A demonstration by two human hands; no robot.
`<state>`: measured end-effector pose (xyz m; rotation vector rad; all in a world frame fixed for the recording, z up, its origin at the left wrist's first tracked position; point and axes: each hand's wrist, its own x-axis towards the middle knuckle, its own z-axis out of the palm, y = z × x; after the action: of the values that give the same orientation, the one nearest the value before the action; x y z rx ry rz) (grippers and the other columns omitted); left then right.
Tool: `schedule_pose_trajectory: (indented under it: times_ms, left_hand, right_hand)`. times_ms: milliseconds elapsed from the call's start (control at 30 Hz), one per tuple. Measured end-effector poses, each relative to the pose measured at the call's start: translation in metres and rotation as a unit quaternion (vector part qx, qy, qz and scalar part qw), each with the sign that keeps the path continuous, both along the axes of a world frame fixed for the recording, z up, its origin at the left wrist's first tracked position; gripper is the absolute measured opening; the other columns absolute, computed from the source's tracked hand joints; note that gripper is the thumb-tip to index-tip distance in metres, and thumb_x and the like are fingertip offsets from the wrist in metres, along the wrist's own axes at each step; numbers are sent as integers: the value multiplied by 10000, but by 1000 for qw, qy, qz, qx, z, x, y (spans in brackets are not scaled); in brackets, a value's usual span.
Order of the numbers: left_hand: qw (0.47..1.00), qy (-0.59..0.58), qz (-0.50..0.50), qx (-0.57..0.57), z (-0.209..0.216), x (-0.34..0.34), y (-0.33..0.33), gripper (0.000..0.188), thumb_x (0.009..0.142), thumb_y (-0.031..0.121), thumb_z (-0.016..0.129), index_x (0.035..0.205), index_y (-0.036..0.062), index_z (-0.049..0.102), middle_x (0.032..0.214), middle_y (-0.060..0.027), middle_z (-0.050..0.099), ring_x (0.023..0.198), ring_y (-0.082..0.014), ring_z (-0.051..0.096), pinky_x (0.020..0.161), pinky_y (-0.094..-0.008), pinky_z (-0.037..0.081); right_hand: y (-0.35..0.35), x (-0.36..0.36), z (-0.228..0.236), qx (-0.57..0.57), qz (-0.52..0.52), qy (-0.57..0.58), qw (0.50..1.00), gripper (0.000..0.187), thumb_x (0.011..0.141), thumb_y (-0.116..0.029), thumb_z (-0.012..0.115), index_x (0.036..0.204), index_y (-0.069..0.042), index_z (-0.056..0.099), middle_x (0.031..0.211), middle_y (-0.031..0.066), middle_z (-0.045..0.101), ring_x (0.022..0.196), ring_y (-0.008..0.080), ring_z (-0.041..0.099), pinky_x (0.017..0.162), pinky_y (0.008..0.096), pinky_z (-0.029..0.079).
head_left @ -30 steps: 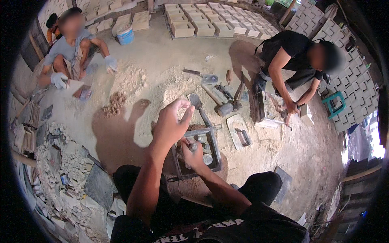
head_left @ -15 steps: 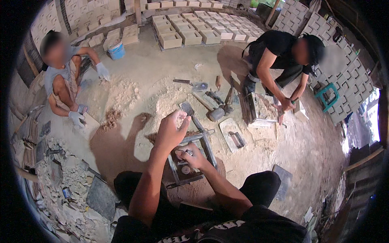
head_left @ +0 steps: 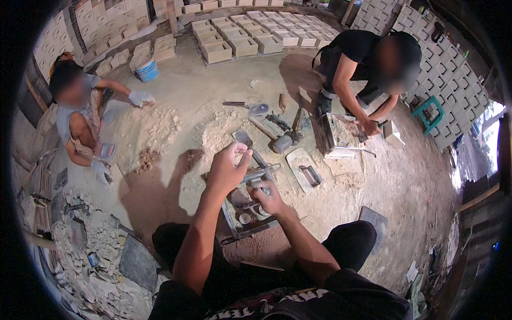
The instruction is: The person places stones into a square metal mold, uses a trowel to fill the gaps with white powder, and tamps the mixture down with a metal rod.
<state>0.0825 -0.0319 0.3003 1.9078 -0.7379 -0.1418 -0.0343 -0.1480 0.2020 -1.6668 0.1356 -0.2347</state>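
Observation:
In front of me lies a dark rectangular metal frame (head_left: 230, 225), like a mould, with loose powder around it. Inside it are a round knob-like piece (head_left: 245, 218) and other grey parts, partly covered by my hands. My left hand (head_left: 230, 166) is raised above the frame's far left side, thumb and fingers curled together; whatever it may hold is hidden. My right hand (head_left: 268, 197) is closed over the frame's right part, around a small metallic piece that shows only in part. A flat blade (head_left: 242, 138) rests just beyond my left hand.
Ahead lie a mallet (head_left: 281, 143), a trowel (head_left: 258, 109) and a pale plate with a slot (head_left: 305, 169). At right a co-worker bends over a powder-filled box mould (head_left: 341, 136); another squats at left by heaped powder (head_left: 154, 128). Rubble (head_left: 88, 250) lies near left, pale blocks (head_left: 245, 45) far back.
My right hand has moved slightly right and up, uncovering more of the frame's inside. My left hand stays nearly in place. The left co-worker's gloved hand has reached further right; my view has shifted slightly.

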Motion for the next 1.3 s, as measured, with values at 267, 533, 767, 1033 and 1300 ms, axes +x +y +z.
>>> schedule_pose_trajectory:
  times_ms: [267, 533, 767, 1033, 1300]
  left_hand:
    - [999, -27, -7, -29, -12, -2, -3, 255, 877, 204, 622, 986, -26, 614, 958, -169, 677, 962, -274, 646, 833, -355, 477]
    - [998, -40, 0, -49, -11, -1, 0, 277, 885, 250, 628, 946, -20, 614, 918, -177, 675, 898, -311, 658, 775, -383, 500]
    - [998, -50, 9, -37, -14, 0, -6, 269, 888, 239, 621, 961, -19, 606, 913, -187, 671, 899, -320, 656, 779, -387, 500]
    - [1000, -13, 8, -12, -13, 2, -6, 238, 882, 196, 609, 999, -11, 614, 965, -148, 681, 963, -258, 651, 837, -354, 482]
    - [998, -51, -5, -20, -21, 0, -2, 284, 896, 259, 610, 990, -9, 609, 943, -184, 670, 924, -337, 649, 797, -394, 502]
  right_hand:
    - [15, -10, 0, -24, -52, -11, 998, 247, 867, -151, 578, 671, 1, 582, 557, 11, 502, 558, 87, 466, 518, 291, 387]
    - [27, -5, 6, 0, -70, -13, 997, 291, 883, -136, 576, 641, 16, 520, 537, 18, 482, 532, 69, 417, 486, 271, 328]
    - [25, -1, -1, 1, -74, -36, 997, 229, 859, -101, 603, 677, 20, 535, 536, 55, 420, 545, 78, 397, 505, 289, 339]
    - [34, 1, 11, -7, -92, -31, 995, 221, 872, -142, 585, 723, 17, 548, 576, 66, 482, 581, 88, 445, 538, 299, 374]
    - [28, 11, -7, 54, -126, -21, 990, 204, 864, -138, 578, 741, 18, 623, 588, 31, 532, 582, 86, 489, 530, 283, 383]
